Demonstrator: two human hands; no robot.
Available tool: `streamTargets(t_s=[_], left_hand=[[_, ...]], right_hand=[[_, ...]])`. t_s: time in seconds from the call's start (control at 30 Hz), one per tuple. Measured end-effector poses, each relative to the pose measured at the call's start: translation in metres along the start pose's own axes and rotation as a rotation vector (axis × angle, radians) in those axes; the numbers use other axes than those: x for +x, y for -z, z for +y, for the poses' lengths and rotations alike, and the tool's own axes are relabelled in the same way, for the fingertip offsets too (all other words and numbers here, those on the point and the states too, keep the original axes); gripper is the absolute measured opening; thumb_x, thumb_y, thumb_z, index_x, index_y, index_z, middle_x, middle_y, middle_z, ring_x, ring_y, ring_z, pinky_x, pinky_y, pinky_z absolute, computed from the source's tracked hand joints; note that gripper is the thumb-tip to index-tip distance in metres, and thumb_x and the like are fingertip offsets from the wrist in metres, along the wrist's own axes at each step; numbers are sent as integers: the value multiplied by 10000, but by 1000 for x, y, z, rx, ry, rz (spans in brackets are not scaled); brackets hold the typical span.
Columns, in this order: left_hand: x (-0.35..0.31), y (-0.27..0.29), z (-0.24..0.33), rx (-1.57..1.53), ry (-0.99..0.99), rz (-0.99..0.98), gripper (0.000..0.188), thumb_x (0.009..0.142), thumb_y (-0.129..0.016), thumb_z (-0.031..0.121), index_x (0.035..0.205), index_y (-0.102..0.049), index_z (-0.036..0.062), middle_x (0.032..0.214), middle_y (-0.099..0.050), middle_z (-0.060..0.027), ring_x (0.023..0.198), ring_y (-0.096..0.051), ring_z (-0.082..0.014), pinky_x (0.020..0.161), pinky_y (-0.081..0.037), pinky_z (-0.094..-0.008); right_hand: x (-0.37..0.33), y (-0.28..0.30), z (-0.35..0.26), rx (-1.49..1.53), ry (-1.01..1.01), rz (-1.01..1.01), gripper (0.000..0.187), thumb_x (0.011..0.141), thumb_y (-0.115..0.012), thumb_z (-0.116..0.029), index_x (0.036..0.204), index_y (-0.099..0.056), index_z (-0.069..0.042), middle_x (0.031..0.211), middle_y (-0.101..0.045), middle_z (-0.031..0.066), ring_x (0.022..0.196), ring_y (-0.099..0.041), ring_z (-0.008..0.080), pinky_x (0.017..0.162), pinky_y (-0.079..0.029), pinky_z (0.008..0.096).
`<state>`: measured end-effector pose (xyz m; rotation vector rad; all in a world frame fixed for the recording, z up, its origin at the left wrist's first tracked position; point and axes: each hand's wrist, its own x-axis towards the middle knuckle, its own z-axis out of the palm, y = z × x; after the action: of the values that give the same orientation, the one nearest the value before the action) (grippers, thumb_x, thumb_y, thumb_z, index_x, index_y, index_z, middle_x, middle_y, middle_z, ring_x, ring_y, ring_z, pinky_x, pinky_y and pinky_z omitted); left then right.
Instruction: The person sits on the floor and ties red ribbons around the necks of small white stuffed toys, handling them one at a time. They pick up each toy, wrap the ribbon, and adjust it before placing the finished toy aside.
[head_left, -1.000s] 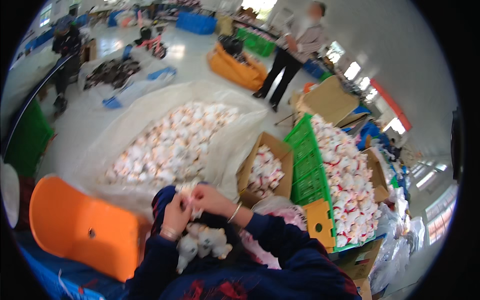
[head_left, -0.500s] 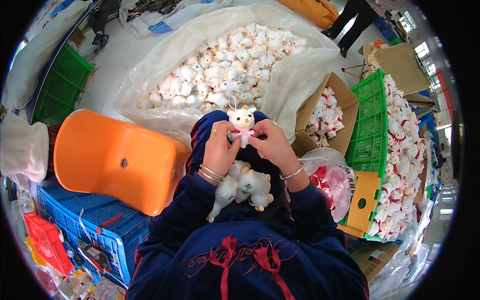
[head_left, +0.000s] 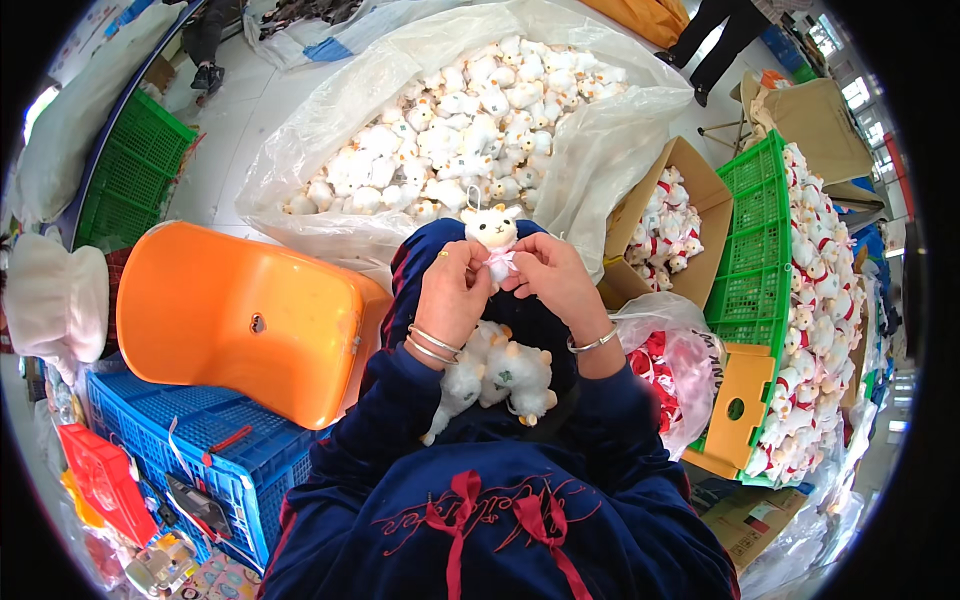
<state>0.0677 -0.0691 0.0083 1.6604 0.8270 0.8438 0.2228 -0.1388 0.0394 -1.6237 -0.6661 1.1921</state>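
Observation:
A small white plush lamb (head_left: 491, 229) with a hanging loop on its head sits upright between my hands, facing me. At its neck is a pale pink ribbon bow (head_left: 500, 263). My left hand (head_left: 452, 293) pinches it at the bow's left side, its fingertips partly hidden. From the other side my right hand (head_left: 555, 280) closes thumb and fingers on it at the bow's right. Below my wrists, several more white plush lambs (head_left: 515, 375) lie on my lap, and no ribbon shows on them.
Ahead lies a large clear plastic bag (head_left: 370, 85) of plush lambs. To the right are a cardboard box (head_left: 708, 215), a green crate (head_left: 752, 230) with ribboned lambs, and a bag of red pieces (head_left: 690, 400). An orange chair (head_left: 230, 310) and blue crate (head_left: 220, 410) stand left.
The whole view has shifted slightly. Red that showed beside the bow at the lamb's neck is now out of sight. Both hands stay at the neck, with the fingers slightly moved.

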Motion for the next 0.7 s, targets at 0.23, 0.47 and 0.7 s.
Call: streamTargets(t_s=[0.23,0.47,0.7], left_hand=[[6,3,5,6,63,7,82,925,-695,50,908,-639,-8,747,-649,-91,620,-633,-159,592,-523,-288],[6,5,0,-59,97,-52,108,967,-663,78,926,-611,-7,745,-634,-66,616,-640,-126,578,-512,-264],[9,11,0,-293,281,-127,123,1028,-615,148,979,-610,35,757,-660,-16,659,-657,-73,597,-522,-207]], right_hand=[[0,-1,-2,-54,110,-6,200,1021,-564,-159,991,-633,27,811,-677,56,659,-664,114,589,-518,259],[6,-2,12,-144,239,18,206,1043,-547,-160,942,-597,12,743,-653,56,596,-620,105,559,-495,259],[3,1,0,22,41,-29,193,1061,-530,-178,985,-608,-18,749,-643,26,563,-571,63,513,-430,198]])
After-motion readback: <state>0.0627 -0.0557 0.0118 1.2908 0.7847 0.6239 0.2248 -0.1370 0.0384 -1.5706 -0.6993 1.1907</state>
